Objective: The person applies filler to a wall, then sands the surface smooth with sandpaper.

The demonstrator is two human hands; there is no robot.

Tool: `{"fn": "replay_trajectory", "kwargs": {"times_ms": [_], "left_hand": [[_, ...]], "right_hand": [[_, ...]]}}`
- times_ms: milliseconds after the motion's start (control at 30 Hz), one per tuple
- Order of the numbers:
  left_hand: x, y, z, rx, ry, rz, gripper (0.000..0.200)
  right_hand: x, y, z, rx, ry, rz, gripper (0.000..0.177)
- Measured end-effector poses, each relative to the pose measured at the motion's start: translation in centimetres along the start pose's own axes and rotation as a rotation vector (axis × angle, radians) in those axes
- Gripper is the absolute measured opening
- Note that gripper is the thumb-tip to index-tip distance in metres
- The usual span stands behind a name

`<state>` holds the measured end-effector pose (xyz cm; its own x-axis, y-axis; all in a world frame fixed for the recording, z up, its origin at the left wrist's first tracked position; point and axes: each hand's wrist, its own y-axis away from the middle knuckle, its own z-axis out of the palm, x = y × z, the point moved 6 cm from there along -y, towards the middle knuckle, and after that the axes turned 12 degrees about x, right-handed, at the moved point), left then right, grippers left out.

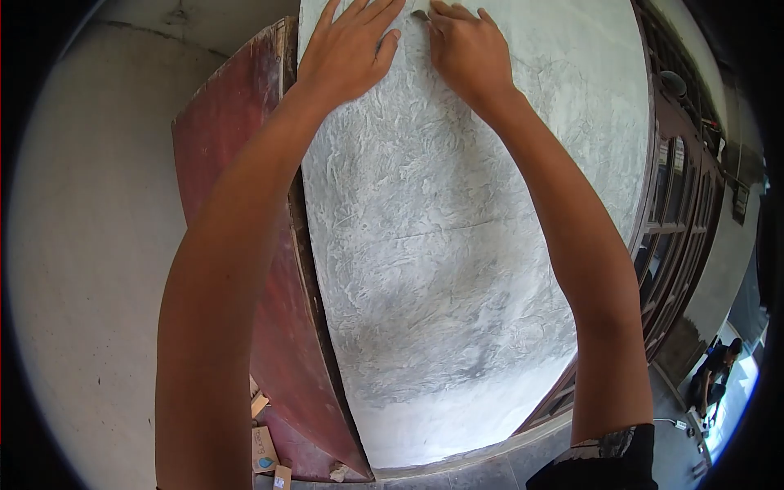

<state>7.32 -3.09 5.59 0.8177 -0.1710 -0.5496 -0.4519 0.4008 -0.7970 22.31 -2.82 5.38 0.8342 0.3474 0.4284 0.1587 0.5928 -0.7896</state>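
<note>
Both arms reach up to a rough, grey-white plastered wall (425,212). Near the top left of the wall, my left hand (351,51) lies against the surface, fingers spread and nothing held. To its right, my right hand (471,51) is closed around a small scraper (420,15), whose dark blade tip shows between the two hands. The scraper's handle is hidden by the fingers. Swirled texture marks cover the wall below the hands, and its lowest part looks whiter and smoother.
A dark red wooden panel (237,122) stands along the wall's left edge, with a cardboard box (264,449) at its foot. On the right are brown framed windows (670,212). Another person (716,376) is low down at the far right, near a white socket (680,425).
</note>
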Motion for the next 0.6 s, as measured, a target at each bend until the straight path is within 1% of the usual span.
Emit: {"fn": "replay_trajectory", "kwargs": {"times_ms": [33,67,133,200,233,267,333,367,433,467,533,600], "left_hand": [[0.0,-0.1,0.0,-0.007,-0.002,-0.005,0.052],[0.0,-0.1,0.0,-0.004,0.004,-0.004,0.052],[0.0,-0.2,-0.1,0.01,-0.001,-0.02,0.052],[0.1,-0.3,-0.2,0.01,0.012,-0.028,0.052],[0.1,-0.3,-0.2,-0.001,0.021,-0.031,0.051],[0.1,-0.3,-0.1,-0.002,0.015,-0.03,0.051],[0.0,-0.2,-0.1,-0.002,0.017,-0.03,0.051],[0.0,-0.1,-0.1,-0.006,0.017,-0.027,0.051],[-0.1,-0.2,-0.1,0.013,0.017,-0.02,0.051],[0.0,0.0,-0.1,0.012,0.023,-0.024,0.051],[0.1,-0.1,-0.2,0.014,0.031,-0.027,0.05],[0.2,-0.2,-0.3,0.024,0.037,-0.035,0.05]], "right_hand": [[-1.1,2.2,-1.7,-0.067,0.039,-0.049,0.019],[-1.9,5.2,-2.9,0.006,-0.014,-0.051,0.015],[-2.3,6.7,-3.8,0.041,-0.01,-0.055,0.013],[-0.3,2.1,-1.3,0.108,0.008,-0.082,0.013],[1.6,-0.7,0.8,-0.089,0.013,0.078,0.018],[2.8,-2.7,2.4,-0.123,-0.029,0.175,0.017],[1.7,-3.0,2.2,0.058,0.0,-0.045,0.028],[1.3,-1.7,1.3,0.058,0.0,-0.04,0.028],[-0.9,3.4,-2.4,-0.001,-0.001,-0.116,0.013],[-1.8,5.9,-3.6,0.046,0.011,-0.104,0.014],[-1.7,5.9,-3.7,0.121,0.038,-0.159,0.014],[0.2,0.8,-0.8,0.07,0.027,-0.117,0.018]]}}
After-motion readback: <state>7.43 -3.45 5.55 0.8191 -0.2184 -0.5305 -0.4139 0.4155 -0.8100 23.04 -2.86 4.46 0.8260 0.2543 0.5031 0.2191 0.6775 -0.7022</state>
